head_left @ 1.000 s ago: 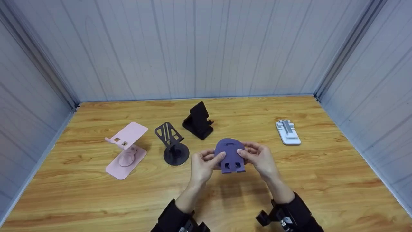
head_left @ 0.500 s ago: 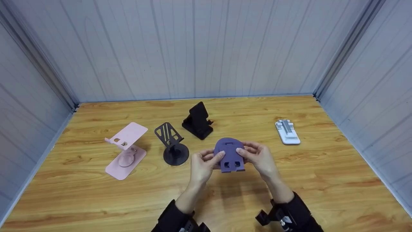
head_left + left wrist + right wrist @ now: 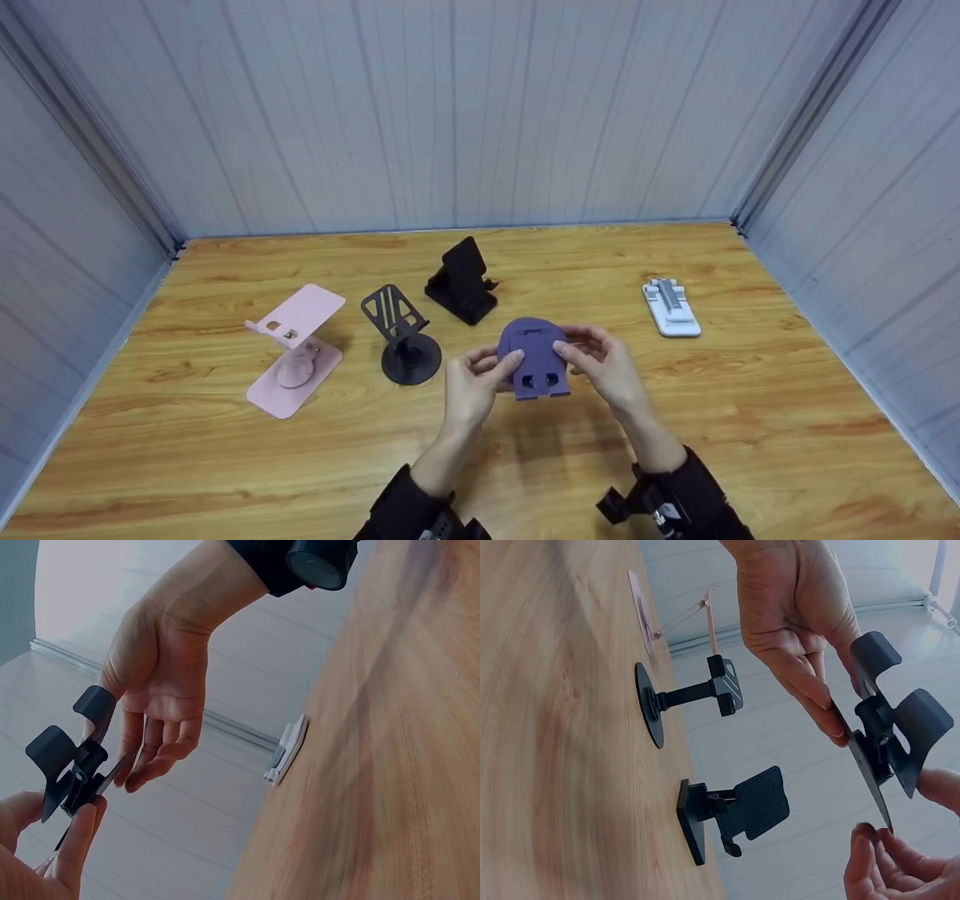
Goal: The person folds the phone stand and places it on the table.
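A purple phone stand (image 3: 534,360), folded nearly flat with a rounded base behind its plate, is held above the table in both hands. My left hand (image 3: 471,388) pinches its left side, thumb on the plate and fingers behind. On the opposite side my right hand (image 3: 609,371) grips it likewise, its thumb near the plate's upper right edge. In the right wrist view the stand (image 3: 874,731) appears edge-on, showing two curved lips, a hinge and a narrow gap between plate and base. The fingertips behind the base are partly hidden in the head view.
Left on the wooden table (image 3: 225,465) stand a pink phone stand (image 3: 304,315) and a black round-based stand (image 3: 409,360). Another black stand (image 3: 463,281) is farther back. A white folded stand (image 3: 672,309) lies at the right. Panel walls (image 3: 450,112) enclose the back and sides.
The purple stand has risen and tilted very slightly, still between both hands. My right thumb has shifted slightly up along its edge. The other stands have stayed where they were.
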`<state>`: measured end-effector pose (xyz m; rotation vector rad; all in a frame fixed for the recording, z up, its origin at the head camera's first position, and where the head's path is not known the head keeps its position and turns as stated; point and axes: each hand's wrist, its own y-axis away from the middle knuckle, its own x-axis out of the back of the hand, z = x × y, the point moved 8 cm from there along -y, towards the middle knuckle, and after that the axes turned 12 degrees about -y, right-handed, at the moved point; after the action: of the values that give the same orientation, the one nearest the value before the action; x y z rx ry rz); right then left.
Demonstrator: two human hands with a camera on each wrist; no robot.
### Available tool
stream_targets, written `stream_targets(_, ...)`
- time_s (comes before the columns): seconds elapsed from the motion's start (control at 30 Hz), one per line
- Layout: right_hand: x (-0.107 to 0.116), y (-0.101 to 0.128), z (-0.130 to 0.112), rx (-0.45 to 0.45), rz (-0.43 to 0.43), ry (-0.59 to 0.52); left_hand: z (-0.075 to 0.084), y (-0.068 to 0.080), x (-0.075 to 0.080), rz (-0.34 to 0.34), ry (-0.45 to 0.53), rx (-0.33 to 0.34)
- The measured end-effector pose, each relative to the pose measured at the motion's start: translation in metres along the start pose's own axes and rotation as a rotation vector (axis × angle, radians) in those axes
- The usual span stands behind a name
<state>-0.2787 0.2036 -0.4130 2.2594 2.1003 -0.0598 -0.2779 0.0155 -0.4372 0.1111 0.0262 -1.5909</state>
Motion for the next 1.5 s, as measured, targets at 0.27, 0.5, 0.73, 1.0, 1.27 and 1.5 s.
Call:
stream_targets(0.27, 0.002, 0.004, -0.009, 0.052, 0.020, 0.037, 0.000, -0.002, 0.003, 0.021, 0.006, -0.014)
stream_targets(0.5, -0.002, 0.005, -0.007, 0.030, -0.020, 0.022, 0.003, -0.003, 0.003, 0.020, 0.023, -0.053)
stream_targets(0.73, -0.008, 0.005, -0.002, -0.013, -0.101, 0.007, 0.001, -0.004, 0.002, 0.019, 0.015, -0.043)
stream_targets(1.0, -0.011, 0.006, 0.003, -0.035, -0.157, -0.049, 0.000, -0.004, 0.002, 0.014, 0.014, -0.038)
stream_targets(1.27, -0.010, 0.006, 0.002, -0.030, -0.128, -0.068, 0.000, -0.003, 0.000, -0.012, 0.008, -0.045)
stream_targets(1.5, -0.011, 0.007, 0.000, -0.027, -0.111, -0.066, 0.000, -0.002, -0.001, -0.022, -0.010, -0.041)
